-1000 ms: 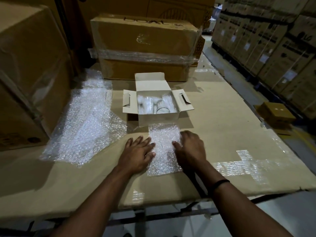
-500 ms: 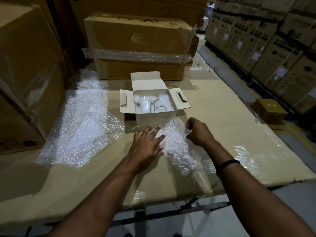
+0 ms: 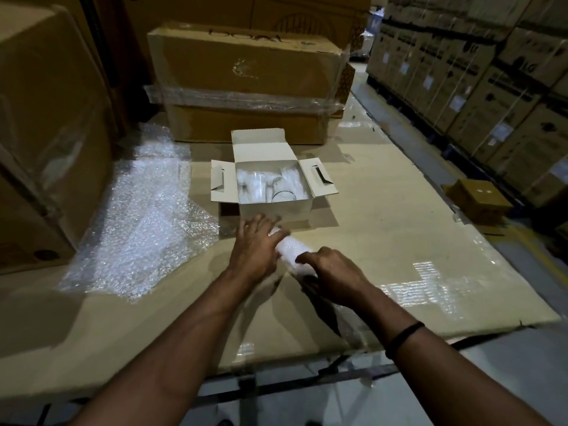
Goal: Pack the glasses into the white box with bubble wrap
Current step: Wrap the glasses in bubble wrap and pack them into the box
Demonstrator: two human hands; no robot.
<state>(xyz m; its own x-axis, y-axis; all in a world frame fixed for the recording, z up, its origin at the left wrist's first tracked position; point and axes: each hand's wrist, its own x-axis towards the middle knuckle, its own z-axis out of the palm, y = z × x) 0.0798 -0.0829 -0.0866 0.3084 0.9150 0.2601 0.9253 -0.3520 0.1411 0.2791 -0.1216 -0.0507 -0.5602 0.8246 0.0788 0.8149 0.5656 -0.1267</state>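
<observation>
Wrapping step, head view. The bubble-wrap roll (image 3: 292, 250) lay on the cardboard-covered surface (image 3: 384, 241) just in front of the white box (image 3: 275, 210), which stood open with clear glasses (image 3: 284, 192) and wrap inside. The left hand (image 3: 256, 247) gripped the far end of the roll, fingers curled over it. The right hand (image 3: 335, 275) held the near end, fingers bent across the top. Whether a glass lay inside the roll could not be told. To do the step well, the roll likely needed to be held tight under both hands, with its loose ends tucked in before lifting, so that it would fit beside the glasses. A loose bubble-wrap sheet (image 3: 144, 222) lay to the left. The stacked cartons (image 3: 528, 87) at right carried what appeared to be an LG logo. The lettering atop the brown carton (image 3: 246, 75) behind the box was too faint to read.
</observation>
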